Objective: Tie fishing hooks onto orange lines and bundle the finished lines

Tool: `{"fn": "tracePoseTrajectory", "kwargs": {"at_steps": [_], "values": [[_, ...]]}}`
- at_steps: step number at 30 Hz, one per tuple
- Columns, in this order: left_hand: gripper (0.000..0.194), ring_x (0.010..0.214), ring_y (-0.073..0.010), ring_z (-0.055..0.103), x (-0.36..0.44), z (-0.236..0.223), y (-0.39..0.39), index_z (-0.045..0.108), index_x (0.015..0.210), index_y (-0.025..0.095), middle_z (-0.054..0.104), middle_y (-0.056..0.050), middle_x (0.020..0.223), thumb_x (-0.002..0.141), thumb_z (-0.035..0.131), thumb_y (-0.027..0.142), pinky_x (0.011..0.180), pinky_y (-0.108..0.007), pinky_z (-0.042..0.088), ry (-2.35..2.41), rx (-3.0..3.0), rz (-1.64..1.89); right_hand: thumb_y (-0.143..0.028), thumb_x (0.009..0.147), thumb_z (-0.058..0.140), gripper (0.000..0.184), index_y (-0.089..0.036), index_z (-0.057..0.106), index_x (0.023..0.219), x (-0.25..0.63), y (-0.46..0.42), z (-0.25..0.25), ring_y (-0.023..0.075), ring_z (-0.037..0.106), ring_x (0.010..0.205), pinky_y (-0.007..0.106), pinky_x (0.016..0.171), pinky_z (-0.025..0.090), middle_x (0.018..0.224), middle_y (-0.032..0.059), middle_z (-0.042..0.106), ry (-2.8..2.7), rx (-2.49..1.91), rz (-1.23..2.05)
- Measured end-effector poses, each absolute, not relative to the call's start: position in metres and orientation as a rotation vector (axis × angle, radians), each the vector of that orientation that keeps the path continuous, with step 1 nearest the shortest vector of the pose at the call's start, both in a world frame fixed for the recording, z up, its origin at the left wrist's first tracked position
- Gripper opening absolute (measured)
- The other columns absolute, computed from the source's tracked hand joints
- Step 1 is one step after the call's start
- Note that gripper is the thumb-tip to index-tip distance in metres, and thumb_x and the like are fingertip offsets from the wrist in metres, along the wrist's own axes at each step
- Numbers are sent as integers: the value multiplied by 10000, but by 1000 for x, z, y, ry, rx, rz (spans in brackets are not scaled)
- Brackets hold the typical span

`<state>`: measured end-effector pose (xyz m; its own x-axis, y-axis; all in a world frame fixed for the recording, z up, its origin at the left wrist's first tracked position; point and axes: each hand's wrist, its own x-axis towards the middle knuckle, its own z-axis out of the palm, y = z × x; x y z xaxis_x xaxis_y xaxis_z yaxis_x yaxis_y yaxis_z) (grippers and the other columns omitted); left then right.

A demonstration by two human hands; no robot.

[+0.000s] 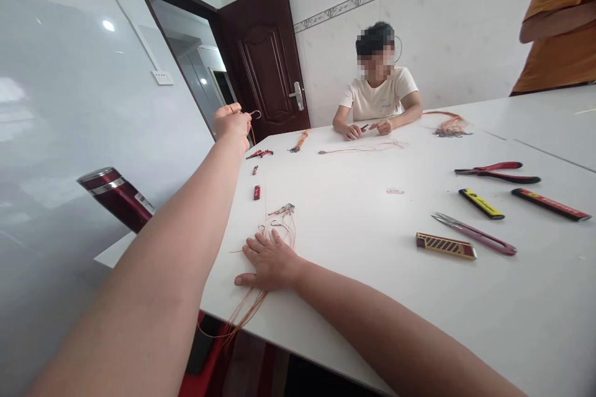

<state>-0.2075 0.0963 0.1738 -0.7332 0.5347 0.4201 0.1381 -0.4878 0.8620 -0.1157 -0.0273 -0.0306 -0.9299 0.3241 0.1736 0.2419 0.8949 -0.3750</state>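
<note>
My left hand [231, 121] is raised high above the table's left end, fingers pinched shut on a metal hook [254, 114] with a thin orange line trailing down from it. My right hand [269, 261] lies flat, fingers spread, pressing a bundle of orange lines with hooks [280, 218] onto the white table [363, 260]. The lines run under my palm and hang over the table's near edge.
Red pliers [497, 172], a yellow-black knife [481, 203], a red-black tool [550, 204], pink snips [474, 233] and a gold-red comb-like tool [446, 245] lie at right. A seated person [379, 96] works across the table; another person's orange sleeve [559, 25] shows far right. Small red pliers [259, 153] lie left.
</note>
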Motion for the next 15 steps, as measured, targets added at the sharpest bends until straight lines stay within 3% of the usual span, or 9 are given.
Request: {"fn": "tracePoseTrajectory", "kwargs": {"at_steps": [5,15], "values": [[200,540,-81,533,-204,175,95,511,673,198,534,16,665,607,579,22,468,-195,390,1505,1015,2323,-604,810,208,722,-104,307,1322,-113,-28,-33,272,143,1286,518,1029,32,1387,113,267,-2793,-395,490],[273,620,-52,483,-213,233,83,470,748,192,491,42,714,655,607,-25,563,-229,372,1490,1154,2429,-584,826,178,677,-127,352,1295,-111,-28,-33,263,181,1271,545,1013,66,1362,100,322,-2776,-336,463]]}}
